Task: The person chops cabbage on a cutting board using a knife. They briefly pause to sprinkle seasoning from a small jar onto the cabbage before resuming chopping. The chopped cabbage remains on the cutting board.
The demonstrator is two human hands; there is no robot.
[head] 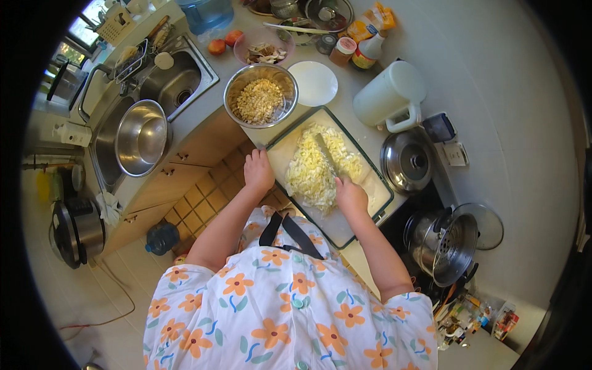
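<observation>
Chopped pale yellow-green cabbage (pixel 307 171) lies heaped on a rectangular cutting board (pixel 296 134) with a dark green rim. My right hand (pixel 352 198) grips the handle of a kitchen knife (pixel 326 155), whose blade lies among the cabbage. At the board's left edge rests my left hand (pixel 259 169), fingers against the corner of the counter; it holds nothing that I can see. A steel bowl (pixel 228 102) with chopped yellowish pieces (pixel 260 101) stands just beyond the board, beside a white plate (pixel 314 83).
Right of the board are a pale green pitcher (pixel 391 95), a lidded steel pan (pixel 407 162) and a steamer pot (pixel 428 240) on the stove. A steel basin (pixel 142 138) sits over the double sink (pixel 210 76) at left. A pink bowl (pixel 284 39) holds scraps.
</observation>
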